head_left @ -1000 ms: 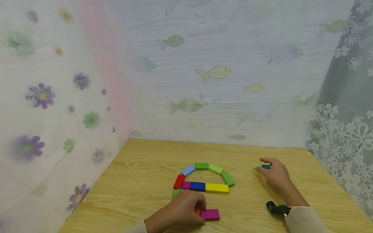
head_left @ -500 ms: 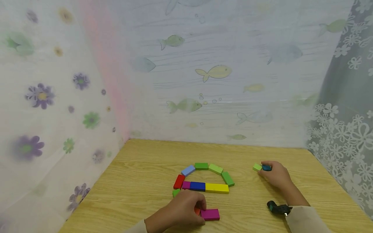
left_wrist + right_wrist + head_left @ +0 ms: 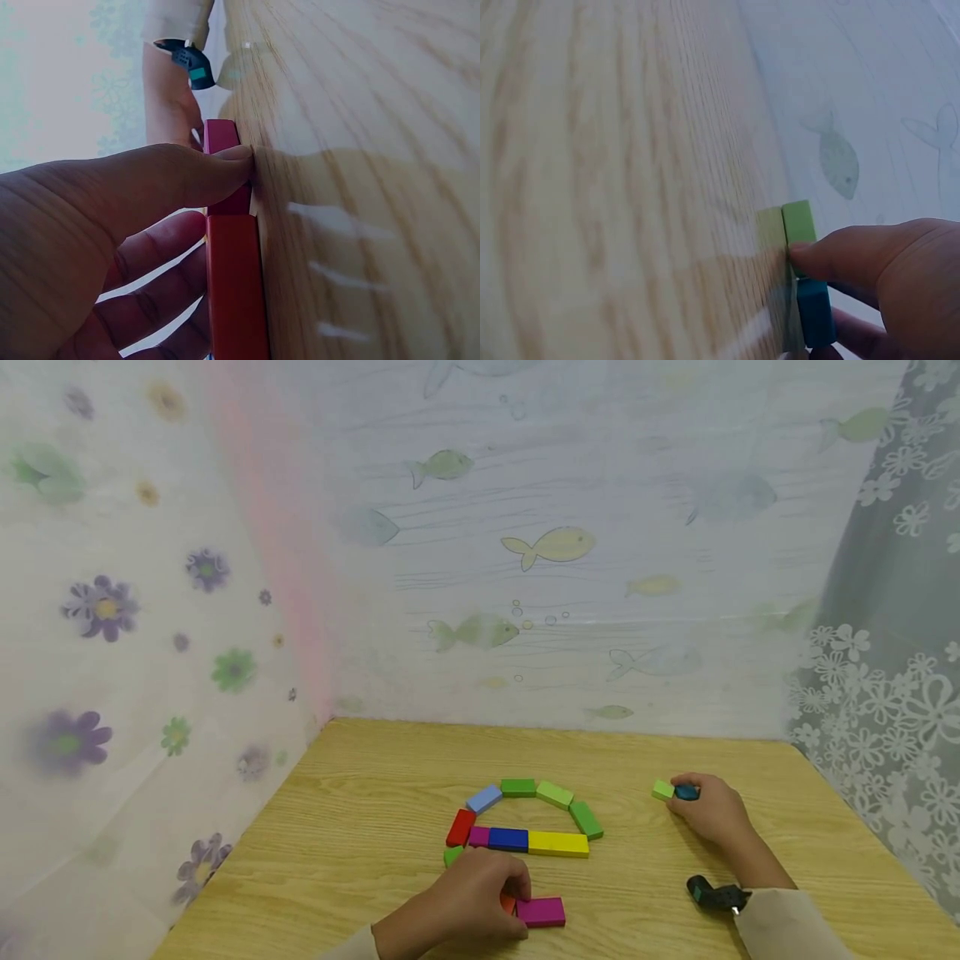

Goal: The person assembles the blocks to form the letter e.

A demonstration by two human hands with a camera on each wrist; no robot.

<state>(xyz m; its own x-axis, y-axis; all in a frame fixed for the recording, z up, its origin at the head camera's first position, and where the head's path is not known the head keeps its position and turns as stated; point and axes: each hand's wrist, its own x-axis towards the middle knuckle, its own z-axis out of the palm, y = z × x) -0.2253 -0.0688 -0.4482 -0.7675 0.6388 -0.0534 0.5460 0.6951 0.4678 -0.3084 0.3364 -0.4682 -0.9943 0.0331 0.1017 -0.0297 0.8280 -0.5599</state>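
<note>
Near the table's front, my left hand (image 3: 480, 893) pinches a magenta block (image 3: 542, 912) at its left end, thumb on the near side. Against that end lies an orange-red block (image 3: 236, 285), mostly covered by the hand in the head view. To the right and farther back, my right hand (image 3: 708, 814) grips a dark teal block (image 3: 816, 311), its thumb on one side and fingers on the other. A small lime block (image 3: 662, 790) lies end to end with the teal one; in the right wrist view the thumb tip overlaps the lime block's lower part.
Red (image 3: 461, 828), light blue (image 3: 484, 799) and several green blocks (image 3: 518, 788) form an arc on the wooden table (image 3: 360, 827). Beneath it runs a row with a blue block (image 3: 508, 840) and a yellow block (image 3: 558, 844). A black device (image 3: 716, 896) sits at the right wrist.
My right hand has shifted slightly right, off the lime block and onto the teal one, leaving more of the lime block showing. My left hand has stayed put.
</note>
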